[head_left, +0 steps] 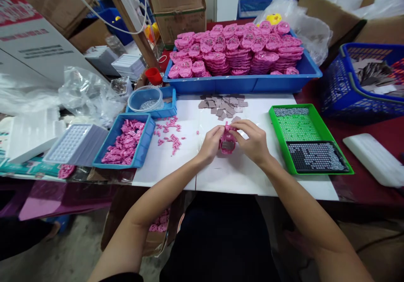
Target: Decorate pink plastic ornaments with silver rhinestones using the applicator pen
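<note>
Head view: both hands, the left hand (pixel 212 144) and the right hand (pixel 252 141), pinch a small pink plastic case (pixel 227 142) over the white bench (pixel 240 176). A long blue tray (pixel 243 83) holds stacked pink cases; a smaller blue bin (pixel 142 147) holds pink clips; the green tray (pixel 285 151) carries beaded grids. Grey flat squares (pixel 224 105) lie loose.

Large blue plastic crate (pixel 240 84) sits behind grey flat pieces (pixel 224 104); green plastic tray (pixel 328 137) right, small blue plastic bin (pixel 143 143) left.

A white-topped worktable (pixel 252 181) stands amid stacked cardboard boxes (pixel 176 8), over a grey concrete floor (pixel 63 256).
</note>
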A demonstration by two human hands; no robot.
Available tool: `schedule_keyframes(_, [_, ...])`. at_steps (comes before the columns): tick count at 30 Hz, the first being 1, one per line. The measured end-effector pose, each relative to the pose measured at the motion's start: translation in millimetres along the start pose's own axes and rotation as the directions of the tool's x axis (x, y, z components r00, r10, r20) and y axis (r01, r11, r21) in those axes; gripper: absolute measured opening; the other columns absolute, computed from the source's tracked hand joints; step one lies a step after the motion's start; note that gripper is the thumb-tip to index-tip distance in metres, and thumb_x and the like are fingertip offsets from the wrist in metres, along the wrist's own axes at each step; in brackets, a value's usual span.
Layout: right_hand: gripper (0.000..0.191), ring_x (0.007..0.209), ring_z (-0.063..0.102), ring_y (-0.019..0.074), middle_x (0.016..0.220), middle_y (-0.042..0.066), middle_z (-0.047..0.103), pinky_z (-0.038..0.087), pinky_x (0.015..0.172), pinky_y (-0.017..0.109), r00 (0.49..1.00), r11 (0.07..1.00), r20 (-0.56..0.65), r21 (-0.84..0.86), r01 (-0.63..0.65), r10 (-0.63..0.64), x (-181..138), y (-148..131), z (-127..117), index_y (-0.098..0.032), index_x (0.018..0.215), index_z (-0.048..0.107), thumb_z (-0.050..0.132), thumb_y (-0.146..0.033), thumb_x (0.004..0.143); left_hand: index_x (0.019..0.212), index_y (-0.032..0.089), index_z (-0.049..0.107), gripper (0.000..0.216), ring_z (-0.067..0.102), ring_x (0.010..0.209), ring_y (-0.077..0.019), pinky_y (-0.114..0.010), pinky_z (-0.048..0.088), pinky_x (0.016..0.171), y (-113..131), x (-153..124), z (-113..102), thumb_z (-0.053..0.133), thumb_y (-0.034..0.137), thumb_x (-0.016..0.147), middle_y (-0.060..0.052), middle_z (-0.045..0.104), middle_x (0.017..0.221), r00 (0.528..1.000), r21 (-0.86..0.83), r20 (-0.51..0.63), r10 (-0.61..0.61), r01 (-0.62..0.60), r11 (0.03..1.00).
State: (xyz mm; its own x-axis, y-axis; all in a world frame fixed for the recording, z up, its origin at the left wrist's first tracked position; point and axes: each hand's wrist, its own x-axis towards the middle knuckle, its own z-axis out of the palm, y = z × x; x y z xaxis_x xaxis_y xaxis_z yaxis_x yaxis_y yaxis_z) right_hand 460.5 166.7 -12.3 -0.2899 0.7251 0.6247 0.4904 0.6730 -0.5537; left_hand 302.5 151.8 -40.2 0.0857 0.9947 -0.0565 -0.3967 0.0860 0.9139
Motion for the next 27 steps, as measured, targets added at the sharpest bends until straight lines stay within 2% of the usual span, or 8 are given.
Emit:
schedule_keyframes(10, [0.012, 0.102, 0.068, 0.0196, 0.108, 0.007, 0.071, 0.059, 0.094, 0.039, 0.997, 1.000, -0.070, 0.019, 0.013, -0.011, -2.3, -1.4, 4.2, -0.022, 0.101, 0.074, 0.064, -0.028, 0.097, 0.088, 0.019, 0.065, 0.039, 0.049, 0.068, -0.0117, -0.020, 0.045, 0.061, 3.1, -3.4, 0.1, 0.066, 0.058, 0.092, 0.000, 0.057, 0.080, 0.997, 0.032, 0.046, 0.056, -0.057, 0.998])
schedule_keyframes(15, [0.015, 0.101, 0.067, 0.0197, 0.108, 0.009, 0.069, 0.058, 0.093, 0.040, 0.997, 0.999, -0.070, 0.045, -0.023, 0.026, -2.6, -5.6, 5.2, -0.021, 0.102, 0.075, 0.062, -0.029, 0.098, 0.090, 0.019, 0.067, 0.035, 0.054, 0.074, -0.0124, -0.021, 0.046, 0.069, 9.7, -7.7, 1.2, 0.061, 0.053, 0.097, -0.001, 0.062, 0.082, 0.989, 0.170, 0.042, 0.140, -0.145, 0.975])
schedule_keyframes(19, [0.015, 0.099, 0.067, 0.0194, 0.105, 0.009, 0.069, 0.059, 0.092, 0.039, 0.997, 0.989, -0.039, 0.134, -0.055, 0.061, -1.9, -7.9, 4.6, -0.021, 0.096, 0.075, 0.065, -0.031, 0.096, 0.091, 0.020, 0.068, 0.032, 0.058, 0.076, -0.0131, -0.021, 0.048, 0.073, 13.5, -8.0, 2.8, 0.061, 0.050, 0.097, -0.001, 0.064, 0.082, 0.983, 0.237, 0.009, 0.181, -0.178, 0.955])
schedule_keyframes(21, [0.015, 0.102, 0.066, 0.0191, 0.108, 0.009, 0.069, 0.059, 0.094, 0.038, 0.995, 0.975, -0.030, 0.205, -0.087, 0.095, -1.5, -8.5, 4.5, -0.021, 0.099, 0.075, 0.066, -0.033, 0.095, 0.093, 0.021, 0.069, 0.032, 0.060, 0.079, -0.0137, -0.022, 0.050, 0.074, 15.1, -8.0, 4.0, 0.063, 0.052, 0.095, -0.002, 0.066, 0.086, 0.980, 0.216, -0.004, 0.199, -0.193, 0.957])
schedule_keyframes(25, [0.028, 0.111, 0.066, 0.0182, 0.118, 0.010, 0.067, 0.061, 0.093, 0.033, 0.975, 0.916, -0.014, 0.346, -0.202, 0.220, -1.7, -9.7, 4.9, -0.019, 0.121, 0.066, 0.061, -0.036, 0.099, 0.103, 0.020, 0.075, 0.036, 0.064, 0.080, -0.0153, -0.026, 0.055, 0.072, 16.4, -9.8, 6.3, 0.072, 0.053, 0.089, -0.004, 0.071, 0.092, 0.986, 0.073, 0.001, 0.169, -0.169, 0.983])
schedule_keyframes(27, [0.030, 0.112, 0.066, 0.0183, 0.121, 0.010, 0.067, 0.061, 0.094, 0.031, 0.966, 0.886, 0.023, 0.392, -0.247, 0.258, -2.1, -10.7, 5.0, -0.018, 0.122, 0.066, 0.061, -0.037, 0.099, 0.107, 0.021, 0.076, 0.037, 0.066, 0.082, -0.0158, -0.028, 0.057, 0.075, 15.4, -10.9, 6.5, 0.075, 0.052, 0.087, -0.005, 0.073, 0.097, 0.984, 0.043, 0.013, 0.176, -0.177, 0.983])
